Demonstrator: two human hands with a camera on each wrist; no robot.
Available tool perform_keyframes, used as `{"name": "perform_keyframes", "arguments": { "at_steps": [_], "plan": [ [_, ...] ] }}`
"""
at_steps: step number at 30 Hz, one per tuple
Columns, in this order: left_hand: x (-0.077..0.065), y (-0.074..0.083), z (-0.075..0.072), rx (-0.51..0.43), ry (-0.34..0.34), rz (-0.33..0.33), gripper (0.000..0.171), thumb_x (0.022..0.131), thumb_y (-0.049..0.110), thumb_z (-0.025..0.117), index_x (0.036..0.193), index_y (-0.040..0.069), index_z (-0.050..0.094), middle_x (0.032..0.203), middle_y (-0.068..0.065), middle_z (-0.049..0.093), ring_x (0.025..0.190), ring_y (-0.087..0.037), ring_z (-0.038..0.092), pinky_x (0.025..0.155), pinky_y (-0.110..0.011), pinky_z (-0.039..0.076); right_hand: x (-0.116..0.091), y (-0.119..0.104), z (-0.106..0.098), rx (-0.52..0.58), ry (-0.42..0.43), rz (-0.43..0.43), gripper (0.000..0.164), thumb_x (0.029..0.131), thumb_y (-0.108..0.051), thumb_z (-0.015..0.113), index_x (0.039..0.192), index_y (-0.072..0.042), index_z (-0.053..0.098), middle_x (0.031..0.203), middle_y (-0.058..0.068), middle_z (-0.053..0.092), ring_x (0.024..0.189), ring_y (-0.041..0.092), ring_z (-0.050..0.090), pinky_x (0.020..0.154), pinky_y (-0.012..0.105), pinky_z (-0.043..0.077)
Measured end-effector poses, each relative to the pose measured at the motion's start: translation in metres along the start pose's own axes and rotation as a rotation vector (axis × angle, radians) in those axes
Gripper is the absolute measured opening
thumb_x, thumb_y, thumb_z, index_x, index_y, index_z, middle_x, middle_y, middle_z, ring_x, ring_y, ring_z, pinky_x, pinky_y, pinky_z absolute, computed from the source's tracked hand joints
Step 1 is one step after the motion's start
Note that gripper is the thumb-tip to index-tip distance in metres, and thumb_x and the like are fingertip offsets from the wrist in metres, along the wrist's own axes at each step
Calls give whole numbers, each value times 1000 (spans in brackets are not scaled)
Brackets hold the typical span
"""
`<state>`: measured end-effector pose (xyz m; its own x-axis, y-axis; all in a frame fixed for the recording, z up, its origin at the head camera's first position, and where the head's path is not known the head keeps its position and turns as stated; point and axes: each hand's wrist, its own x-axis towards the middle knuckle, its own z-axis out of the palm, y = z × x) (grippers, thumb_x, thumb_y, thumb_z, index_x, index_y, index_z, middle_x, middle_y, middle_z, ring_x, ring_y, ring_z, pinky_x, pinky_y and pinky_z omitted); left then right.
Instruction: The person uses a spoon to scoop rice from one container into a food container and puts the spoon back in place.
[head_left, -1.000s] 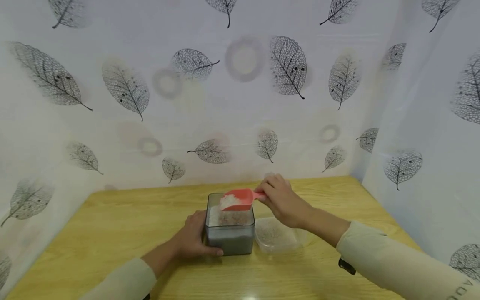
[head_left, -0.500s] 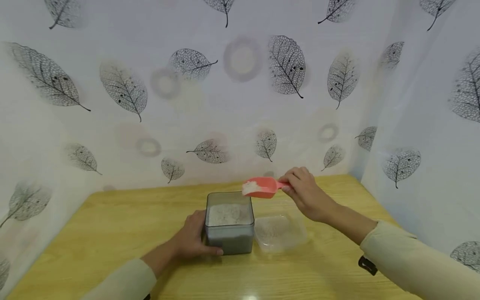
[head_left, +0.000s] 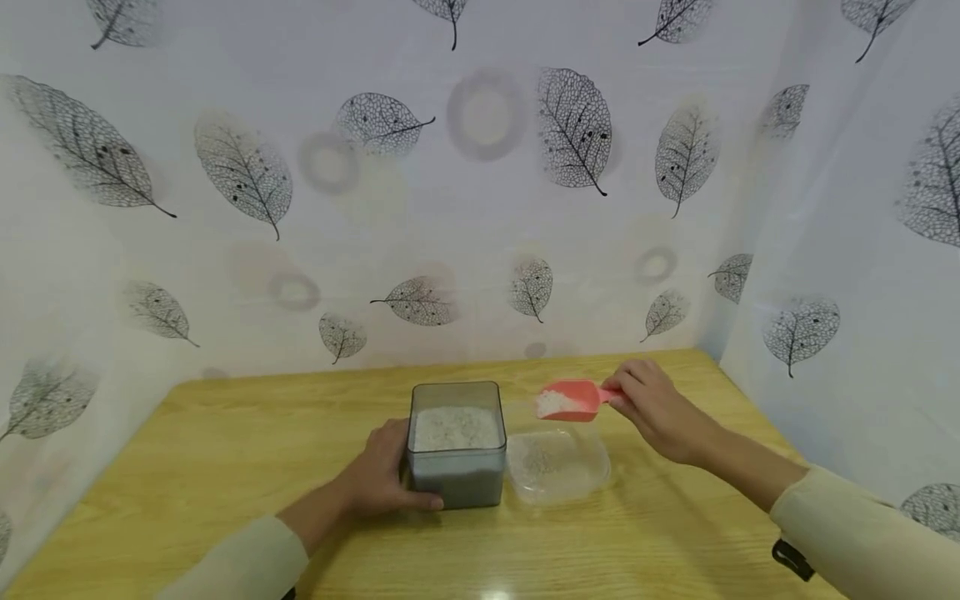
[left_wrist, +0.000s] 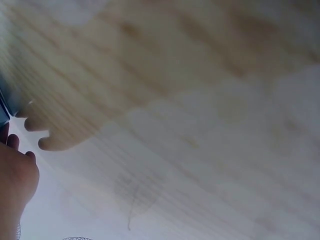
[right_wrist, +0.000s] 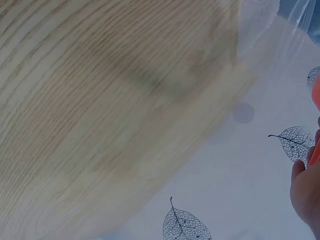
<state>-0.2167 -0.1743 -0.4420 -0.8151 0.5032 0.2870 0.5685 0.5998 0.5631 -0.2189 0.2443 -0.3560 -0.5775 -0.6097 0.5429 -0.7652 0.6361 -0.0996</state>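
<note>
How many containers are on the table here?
2: the gray container, with the left hand on its side, and the clear container to its right, below the pink scoop.

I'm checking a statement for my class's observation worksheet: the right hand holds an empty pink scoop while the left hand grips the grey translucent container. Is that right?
Not quite: the pink scoop isn't empty. The head view shows white grains in it. The right hand does hold the scoop, and the left hand grips the grey translucent container.
</note>
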Motion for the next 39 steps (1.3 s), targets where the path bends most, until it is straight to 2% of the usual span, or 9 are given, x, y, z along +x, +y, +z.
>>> {"name": "perform_keyframes", "arguments": {
  "at_steps": [6,12,21,32,35,39],
  "plan": [
    [1,2,0,7,-3,-3,103,60,69,84,144,25,44,132,9,57,114,-11,48,104,-50,34,-11,8,-3,-33,-23,-28,13,93,0,64,104,-7,63,101,-3,54,95,11,42,83,28,35],
    [2,4,-1,11,10,17,103,58,68,84,144,24,46,132,6,59,113,-12,49,102,-49,35,-17,12,-6,-65,-53,-42,12,94,-3,64,104,-9,65,97,-7,51,90,7,36,78,27,31],
    [0,6,1,18,-6,-19,108,58,68,85,145,20,44,134,3,58,116,-15,48,103,-48,34,-20,17,-10,-148,-94,-56,11,94,-8,65,105,-12,65,98,-6,50,89,9,35,76,30,30],
    [-2,8,2,16,-2,-31,107,58,67,85,145,20,43,134,4,58,116,-14,48,103,-48,34,-17,23,-21,-219,-61,-132,11,97,-14,62,105,-10,67,97,0,52,86,14,38,74,33,30],
    [-2,9,2,9,-3,-36,107,58,65,86,145,21,44,134,5,58,116,-14,48,103,-47,33,-15,25,-23,-236,-35,-160,18,102,-22,54,105,-10,68,96,1,52,87,17,41,73,35,31],
    [-2,9,3,7,-4,-36,106,58,65,86,145,22,44,134,5,58,116,-14,48,103,-48,34,-12,25,-25,-267,1,-203,48,108,-38,30,103,-10,68,95,1,52,87,19,42,72,35,32]
  ]
}}
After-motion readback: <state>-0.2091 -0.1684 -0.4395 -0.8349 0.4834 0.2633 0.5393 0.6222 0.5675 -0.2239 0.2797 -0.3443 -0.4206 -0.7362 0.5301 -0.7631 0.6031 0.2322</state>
